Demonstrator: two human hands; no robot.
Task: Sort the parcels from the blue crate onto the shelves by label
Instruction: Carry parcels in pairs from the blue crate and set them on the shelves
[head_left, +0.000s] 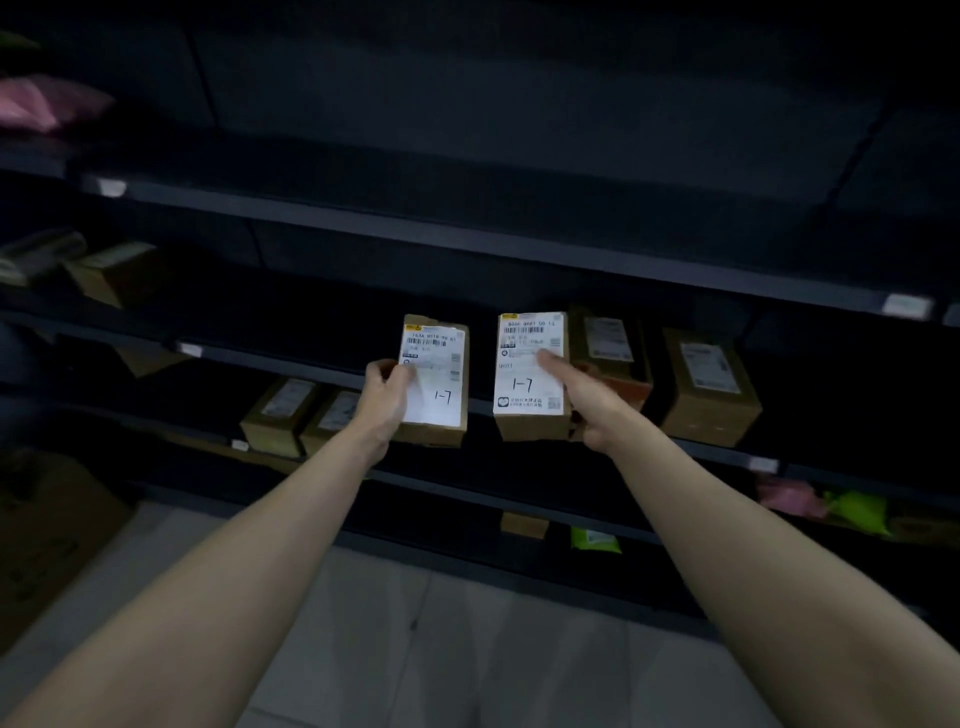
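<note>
currently left hand (385, 401) pinches left parcel (440, 385) by edge, right hand (589, 408) clamps right parcel (523, 379) under thumb.

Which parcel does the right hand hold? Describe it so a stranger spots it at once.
In front of the dark shelving, two small cardboard parcels are held up side by side. The right-hand parcel is the one next to the shelved brown boxes. Its white label covers nearly the whole front, with 1-7 handwritten at centre, unlike the left-hand parcel's lower-right 1-7.

Bare left hand (385, 399), bare right hand (589, 410), long bare forearms (249, 561).
</note>
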